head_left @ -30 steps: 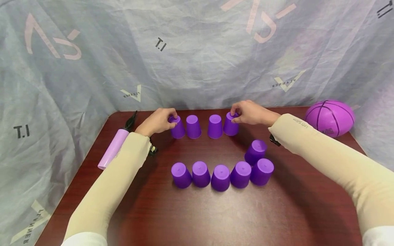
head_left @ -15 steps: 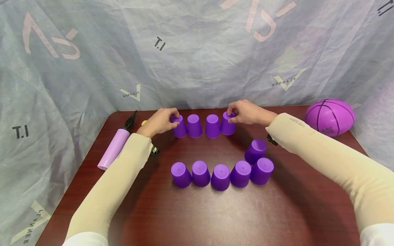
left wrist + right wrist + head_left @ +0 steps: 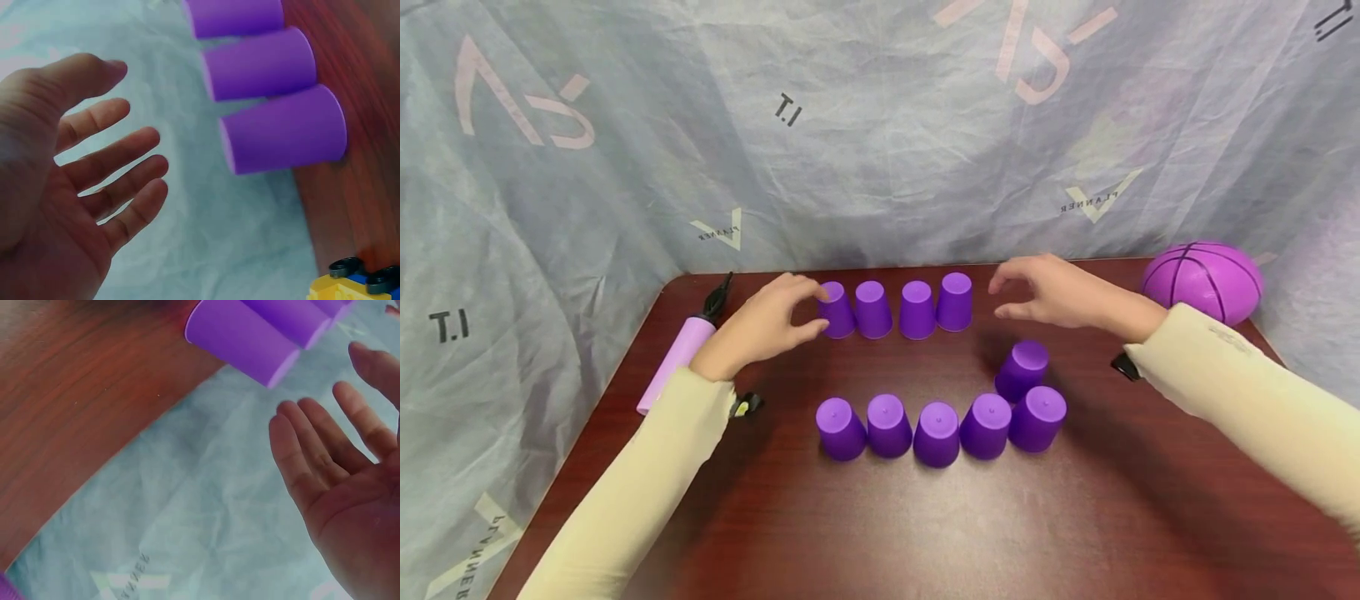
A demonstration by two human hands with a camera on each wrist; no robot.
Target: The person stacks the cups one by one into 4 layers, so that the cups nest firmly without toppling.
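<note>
Several purple cups stand upside down on a dark red wooden table. In the back row, my left hand (image 3: pixel 763 323) is beside the leftmost cup (image 3: pixel 837 311), fingers spread and holding nothing. The left wrist view shows a gap between its fingertips and the nearest cup (image 3: pixel 284 134). My right hand (image 3: pixel 1060 293) hangs to the right of the rightmost back cup (image 3: pixel 955 302), relaxed and apart from it. In the right wrist view that palm faces the cup (image 3: pixel 240 340) with nothing in it. Two more back cups, the left one (image 3: pixel 873 310) and the right one (image 3: pixel 917 310), stand between.
A front row of cups includes a middle one (image 3: pixel 937 435); another cup (image 3: pixel 1022 371) stands behind its right end. A pink hand pump (image 3: pixel 677 362) lies at left, a purple ball (image 3: pixel 1204 282) at back right. A yellow toy with black wheels (image 3: pixel 350 287) shows near the left hand.
Both hands shifted the outer back cups inward, drawing the row closer together. Since then each hand has let go of its cup and moved outward.
</note>
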